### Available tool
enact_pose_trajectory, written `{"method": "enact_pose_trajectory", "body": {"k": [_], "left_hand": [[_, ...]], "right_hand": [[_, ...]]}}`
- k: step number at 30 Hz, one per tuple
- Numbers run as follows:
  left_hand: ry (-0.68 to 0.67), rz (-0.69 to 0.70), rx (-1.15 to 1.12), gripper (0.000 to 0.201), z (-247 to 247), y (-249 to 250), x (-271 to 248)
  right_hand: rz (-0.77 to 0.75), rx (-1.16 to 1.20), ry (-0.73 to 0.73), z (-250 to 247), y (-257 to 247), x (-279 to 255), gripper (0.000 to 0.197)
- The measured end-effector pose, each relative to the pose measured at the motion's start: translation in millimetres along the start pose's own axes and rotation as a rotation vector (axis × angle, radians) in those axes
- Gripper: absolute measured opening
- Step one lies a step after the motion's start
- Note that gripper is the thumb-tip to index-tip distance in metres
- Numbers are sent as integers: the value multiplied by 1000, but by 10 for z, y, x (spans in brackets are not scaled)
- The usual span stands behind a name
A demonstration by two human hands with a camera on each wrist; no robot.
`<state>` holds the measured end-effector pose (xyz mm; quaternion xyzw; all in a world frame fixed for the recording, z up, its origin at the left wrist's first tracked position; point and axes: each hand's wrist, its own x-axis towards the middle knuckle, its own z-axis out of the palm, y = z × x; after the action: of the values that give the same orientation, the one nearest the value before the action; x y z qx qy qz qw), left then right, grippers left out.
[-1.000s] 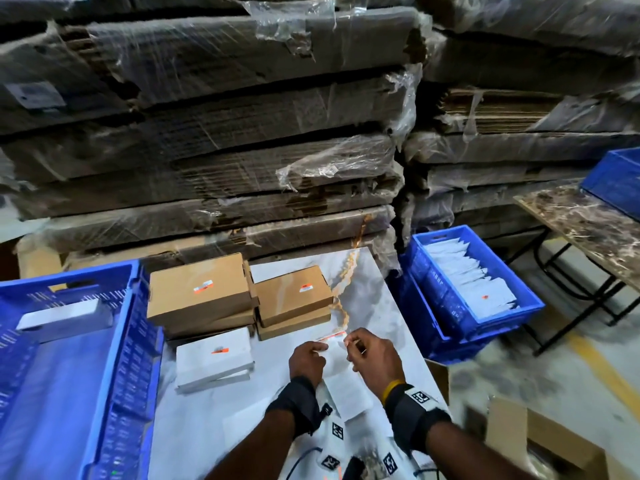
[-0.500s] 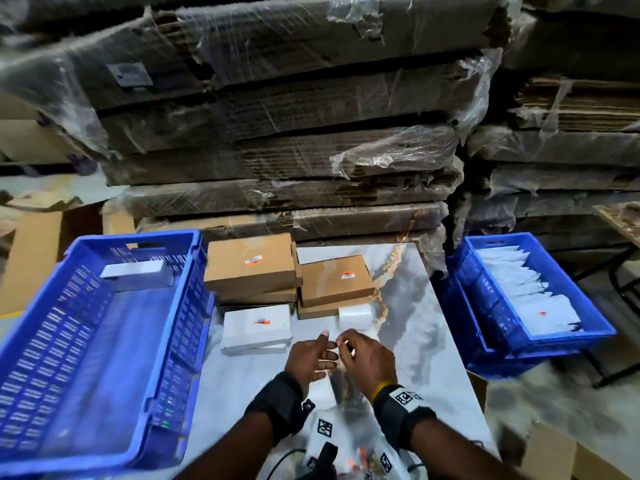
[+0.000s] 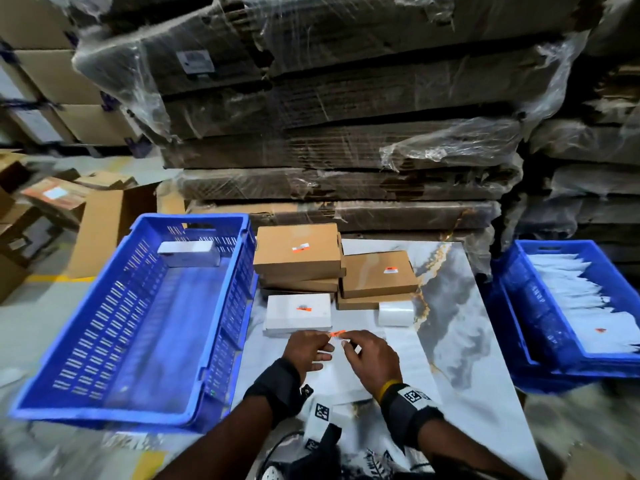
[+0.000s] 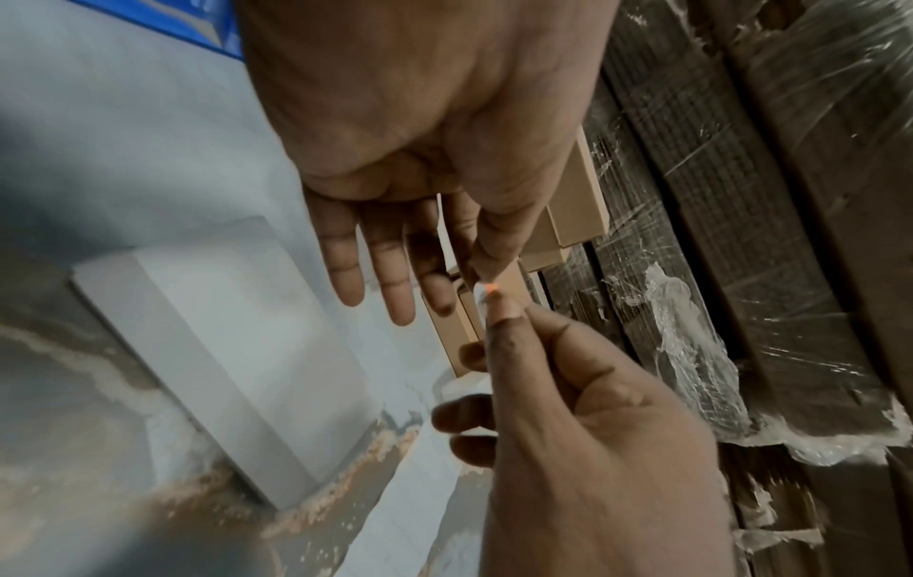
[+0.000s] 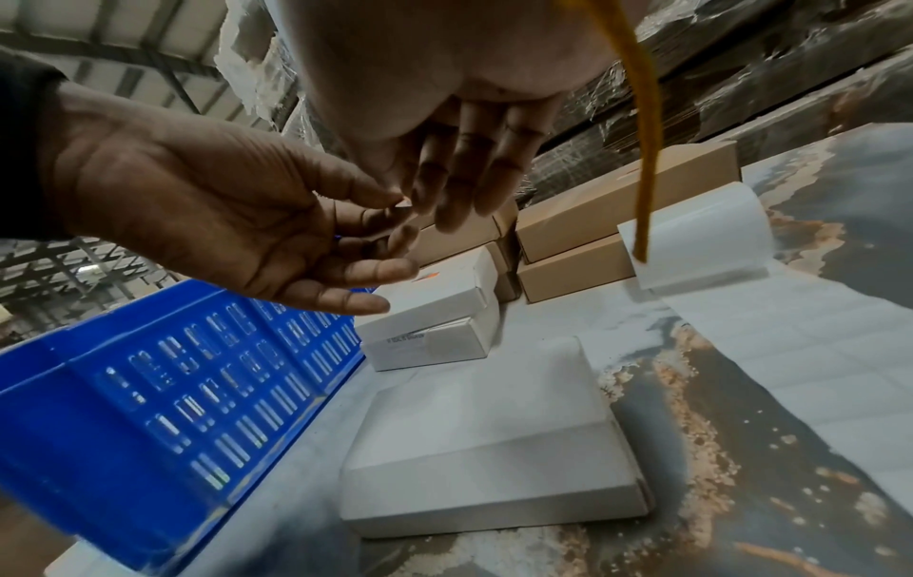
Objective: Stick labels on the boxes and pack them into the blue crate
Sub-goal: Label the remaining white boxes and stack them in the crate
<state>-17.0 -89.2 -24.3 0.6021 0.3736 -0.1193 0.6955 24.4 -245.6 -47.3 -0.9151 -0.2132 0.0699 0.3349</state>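
Both hands meet over the marble table [image 3: 460,323] and pinch one small orange label [image 3: 337,332] between them. My left hand [image 3: 327,341] holds it with thumb and forefinger [image 4: 486,269], its other fingers straight. My right hand [image 3: 346,342] pinches it with curled fingers [image 4: 499,324]. Beneath the hands lies a plain white box [image 5: 494,449]. Just beyond them a white box [image 3: 298,313] bears an orange label. Behind it stand stacked brown boxes [image 3: 298,251], also labelled. The blue crate [image 3: 221,306] at the left holds one white box [image 3: 188,252].
A white label roll [image 3: 396,313] sits by the brown boxes, its backing strip trailing toward me. A second blue crate [image 3: 512,306] with white packets stands right of the table. Wrapped cardboard stacks [image 3: 346,133] wall off the back. Cartons [image 3: 104,230] lie on the floor at left.
The view has swung left, bringing the blue crate fully into sight. The hands stay together near the table's front, still pinching the small orange label between them.
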Motion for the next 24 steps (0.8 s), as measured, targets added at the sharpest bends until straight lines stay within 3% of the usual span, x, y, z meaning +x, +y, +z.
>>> {"method": "enact_pose_trajectory", "body": {"k": [4, 9, 24], "left_hand": [[9, 14, 66, 15, -133, 4, 56], [-49, -19, 142, 17, -213, -64, 77], [-97, -112, 183, 16, -356, -94, 139]], "right_hand": [[195, 198, 16, 48, 104, 105, 10], [192, 251, -142, 153, 105, 198, 10], [427, 445, -318, 248, 30, 292, 11]]}}
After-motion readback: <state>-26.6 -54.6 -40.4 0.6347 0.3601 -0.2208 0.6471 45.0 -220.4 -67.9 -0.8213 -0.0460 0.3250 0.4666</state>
